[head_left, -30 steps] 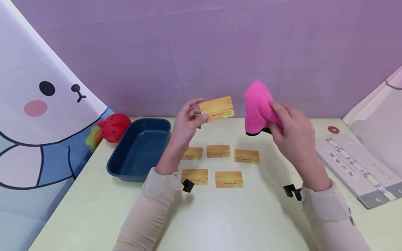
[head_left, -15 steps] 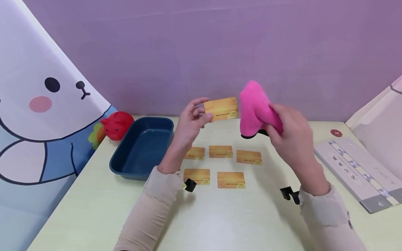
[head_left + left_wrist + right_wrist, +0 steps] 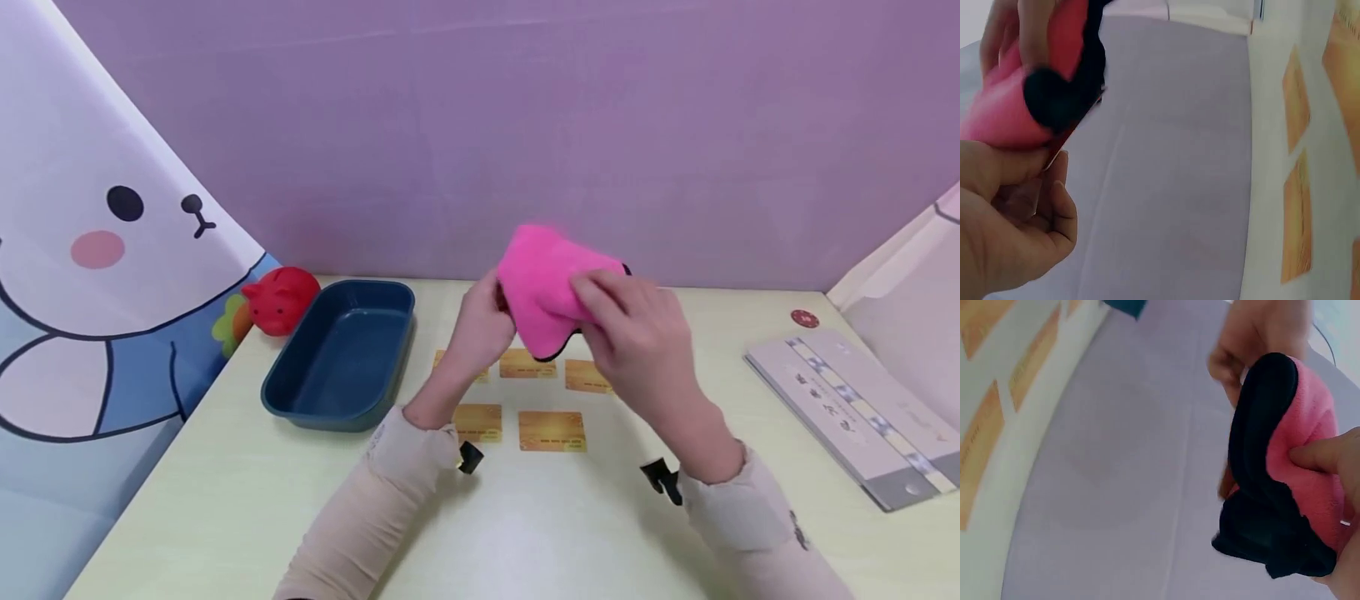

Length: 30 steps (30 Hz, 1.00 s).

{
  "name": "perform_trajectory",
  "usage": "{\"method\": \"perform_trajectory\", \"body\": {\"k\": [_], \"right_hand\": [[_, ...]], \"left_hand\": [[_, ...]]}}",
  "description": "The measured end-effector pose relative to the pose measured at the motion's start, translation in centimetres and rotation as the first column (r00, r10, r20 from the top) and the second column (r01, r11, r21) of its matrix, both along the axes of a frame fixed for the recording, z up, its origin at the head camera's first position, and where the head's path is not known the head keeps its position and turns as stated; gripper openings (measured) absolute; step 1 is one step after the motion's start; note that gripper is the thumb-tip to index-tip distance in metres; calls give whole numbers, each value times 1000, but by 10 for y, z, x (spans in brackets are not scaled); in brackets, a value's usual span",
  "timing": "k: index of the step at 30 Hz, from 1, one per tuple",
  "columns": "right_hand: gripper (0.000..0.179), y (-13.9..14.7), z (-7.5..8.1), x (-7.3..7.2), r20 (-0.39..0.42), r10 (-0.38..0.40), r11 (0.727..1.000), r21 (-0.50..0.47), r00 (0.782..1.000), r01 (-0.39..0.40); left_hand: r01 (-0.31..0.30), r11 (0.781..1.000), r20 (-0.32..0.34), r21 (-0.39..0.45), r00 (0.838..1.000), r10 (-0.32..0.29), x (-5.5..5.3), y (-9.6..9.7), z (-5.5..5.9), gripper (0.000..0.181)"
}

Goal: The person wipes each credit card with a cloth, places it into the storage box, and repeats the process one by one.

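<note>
Raised over the table, my left hand (image 3: 483, 329) pinches a gold bank card between thumb and fingers. The pink cloth (image 3: 536, 279) hides that card in the head view, but an orange strip of the card (image 3: 1227, 481) shows behind the cloth in the right wrist view. My right hand (image 3: 645, 337) grips the bunched cloth, which has dark edging and a dark underside, and holds it over the face of the card. On the table below lie several matching gold cards (image 3: 551, 431) in two rows, partly covered by my hands and the cloth.
A deep blue tray (image 3: 273, 400) stands left of the cards, with a red piggy bank (image 3: 281, 300) behind its left side. At the right are a grey box-like folder (image 3: 847, 417) and a red poker chip (image 3: 805, 318). A purple backdrop (image 3: 480, 125) hangs behind the table.
My right hand has brought the pink cloth left and over the card, which was in plain sight before. My left hand has shifted slightly right and lower, still holding the card.
</note>
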State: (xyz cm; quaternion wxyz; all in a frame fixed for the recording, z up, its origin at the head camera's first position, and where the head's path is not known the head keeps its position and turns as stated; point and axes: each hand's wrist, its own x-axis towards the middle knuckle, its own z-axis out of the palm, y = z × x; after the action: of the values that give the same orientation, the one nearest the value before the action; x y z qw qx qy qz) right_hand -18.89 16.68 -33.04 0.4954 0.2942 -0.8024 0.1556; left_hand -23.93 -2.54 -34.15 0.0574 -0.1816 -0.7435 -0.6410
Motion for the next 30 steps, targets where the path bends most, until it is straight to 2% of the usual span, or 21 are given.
{"method": "perform_trajectory", "body": {"k": [3,5,10,16,22,30], "right_hand": [[39,-6,-8,-1,49,-29,997,70,998,25],[40,-7,-11,-1,84,-55,994,95,995,47],[39,-3,-13,-3,100,-110,991,91,989,101],[38,5,-10,-4,121,-172,983,90,978,162],[31,18,-5,-7,169,-218,976,47,961,213],[33,44,2,-11,217,-283,953,-42,934,299]], "left_hand": [[-22,1000,11,-6,1000,22,4,4,0,26],[-21,1000,33,19,999,20,6,5,0,30],[-14,1000,60,21,998,13,9,5,3,41],[30,999,68,31,997,-32,10,3,7,34],[57,995,80,85,995,-64,8,-3,13,39],[76,984,45,163,995,-85,6,-18,24,42]]}}
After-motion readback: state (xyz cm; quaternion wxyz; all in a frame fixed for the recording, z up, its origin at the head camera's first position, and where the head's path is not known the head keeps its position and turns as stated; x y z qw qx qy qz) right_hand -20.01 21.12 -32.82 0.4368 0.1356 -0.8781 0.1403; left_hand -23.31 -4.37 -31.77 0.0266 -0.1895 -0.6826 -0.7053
